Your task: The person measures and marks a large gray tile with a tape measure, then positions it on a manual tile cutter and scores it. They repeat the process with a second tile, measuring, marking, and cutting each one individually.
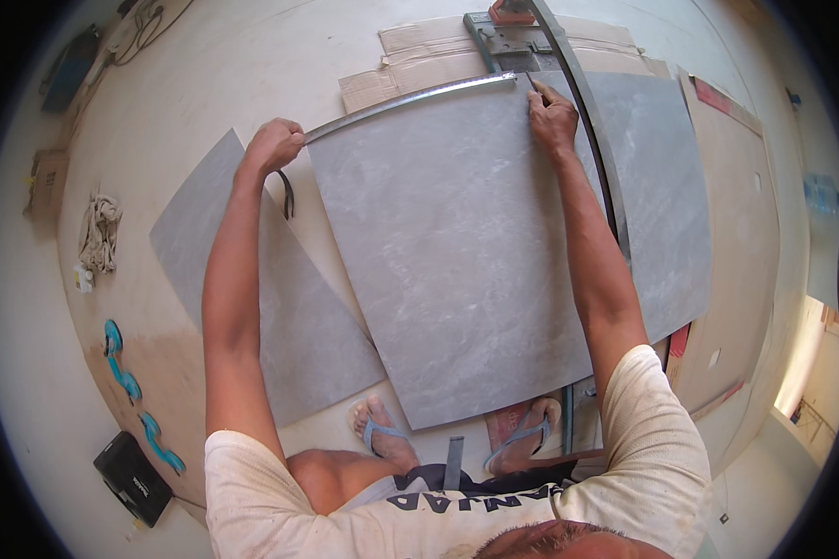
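Two hands (273, 146), one tape measure (410, 104), two sandals (375, 429) (one pair), two blue tools (121, 368), one bottle (822, 194).

Arms (231, 307) outstretched, hands (275, 146) (554, 121) curled, well apart

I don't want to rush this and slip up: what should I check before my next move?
1. Long silver metal strip along the far edge of the large grey marbled tile: ok.
2. Left hand gripping the strip's left end: ok.
3. Thin dark stick in the right hand, near the strip's right end: ok.
4. Right forearm clear of the long dark metal rail: cannot tell.
5. Toes covered: not ok, bare in blue-strapped flip-flops.
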A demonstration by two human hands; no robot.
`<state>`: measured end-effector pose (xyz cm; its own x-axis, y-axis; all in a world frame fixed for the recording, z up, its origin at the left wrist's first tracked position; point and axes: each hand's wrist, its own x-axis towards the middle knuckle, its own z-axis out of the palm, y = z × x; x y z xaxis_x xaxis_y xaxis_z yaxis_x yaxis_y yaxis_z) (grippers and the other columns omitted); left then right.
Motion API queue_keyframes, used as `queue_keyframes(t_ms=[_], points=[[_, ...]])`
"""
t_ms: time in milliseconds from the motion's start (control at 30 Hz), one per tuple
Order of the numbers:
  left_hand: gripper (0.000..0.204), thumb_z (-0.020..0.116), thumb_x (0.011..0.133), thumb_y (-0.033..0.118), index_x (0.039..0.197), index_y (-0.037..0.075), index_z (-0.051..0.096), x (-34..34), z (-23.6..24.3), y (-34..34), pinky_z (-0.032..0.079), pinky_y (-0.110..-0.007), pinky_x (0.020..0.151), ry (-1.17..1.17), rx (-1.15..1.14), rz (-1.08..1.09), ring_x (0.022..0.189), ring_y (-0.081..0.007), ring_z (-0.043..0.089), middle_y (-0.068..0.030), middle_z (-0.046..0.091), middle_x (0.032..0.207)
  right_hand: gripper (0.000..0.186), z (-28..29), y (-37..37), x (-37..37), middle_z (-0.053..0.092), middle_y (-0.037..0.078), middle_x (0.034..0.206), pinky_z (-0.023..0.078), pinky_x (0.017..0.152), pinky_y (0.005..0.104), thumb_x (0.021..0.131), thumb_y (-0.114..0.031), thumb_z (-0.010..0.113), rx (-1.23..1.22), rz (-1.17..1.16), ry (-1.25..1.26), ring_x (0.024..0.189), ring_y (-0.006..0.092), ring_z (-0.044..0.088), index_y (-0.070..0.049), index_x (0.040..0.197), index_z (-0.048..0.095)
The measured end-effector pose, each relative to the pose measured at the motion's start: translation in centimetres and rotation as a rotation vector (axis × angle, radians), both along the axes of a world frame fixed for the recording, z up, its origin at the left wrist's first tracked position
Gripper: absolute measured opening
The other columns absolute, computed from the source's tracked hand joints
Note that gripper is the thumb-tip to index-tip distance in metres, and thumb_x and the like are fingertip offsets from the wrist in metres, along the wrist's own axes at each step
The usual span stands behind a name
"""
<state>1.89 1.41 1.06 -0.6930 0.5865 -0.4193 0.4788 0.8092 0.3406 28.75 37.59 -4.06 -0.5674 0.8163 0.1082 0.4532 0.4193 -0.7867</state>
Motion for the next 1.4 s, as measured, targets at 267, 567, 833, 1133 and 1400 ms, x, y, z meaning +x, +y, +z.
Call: queue_keyframes(t_ms=[267,567,833,1133,1400], points=[[0.030,0.052,0.076,0.019,0.091,0.002,0.071,-0.3,0.1,0.2,0.052,-0.039,0.078,-0.020,0.010,-0.024,0.081,-0.0309,0.068,-0.0191,0.069,0.084,0.031,0.4,-0.1,-0.1,0.071,0.018,0.099,0.053,0.084,0.0364,0.086,-0.027,0.060,0.085,0.042,-0.031,0.091,0.0309,0.070,-0.011,0.108,0.073],[0.029,0.052,0.076,0.020,0.089,0.001,0.070,-0.2,0.1,0.2,0.052,-0.039,0.076,-0.036,0.029,-0.005,0.078,-0.0298,0.067,-0.0194,0.069,0.080,0.030,1.7,-0.2,-0.9,0.071,0.018,0.093,0.053,0.082,0.0413,0.084,-0.027,0.056,0.159,0.050,-0.223,0.089,0.0353,0.069,-0.013,0.103,0.074],[0.029,0.051,0.074,0.020,0.085,-0.001,0.068,-0.2,0.2,0.3,0.050,-0.037,0.070,-0.073,0.073,-0.004,0.071,-0.0253,0.063,-0.0170,0.065,0.072,0.027,0.8,0.6,-1.0,0.071,0.019,0.093,0.053,0.083,0.0437,0.085,-0.027,0.057,0.233,0.086,-0.214,0.091,0.0373,0.068,-0.013,0.101,0.073],[0.027,0.051,0.074,0.020,0.080,-0.002,0.066,-0.2,0.1,0.1,0.049,-0.037,0.065,-0.046,0.071,-0.014,0.067,-0.0225,0.061,-0.0148,0.063,0.068,0.027,0.6,0.3,-0.9,0.071,0.019,0.097,0.052,0.086,0.0443,0.085,-0.026,0.057,0.266,0.103,-0.248,0.095,0.0381,0.067,-0.012,0.103,0.072],[0.026,0.052,0.073,0.021,0.078,-0.001,0.066,-0.5,-0.4,0.4,0.048,-0.035,0.064,-0.071,0.033,0.013,0.066,-0.0199,0.060,-0.0112,0.061,0.065,0.026,-0.4,1.5,-2.6,0.070,0.017,0.099,0.052,0.086,0.0463,0.086,-0.027,0.055,0.328,0.112,-0.223,0.096,0.0384,0.066,-0.014,0.102,0.071]])
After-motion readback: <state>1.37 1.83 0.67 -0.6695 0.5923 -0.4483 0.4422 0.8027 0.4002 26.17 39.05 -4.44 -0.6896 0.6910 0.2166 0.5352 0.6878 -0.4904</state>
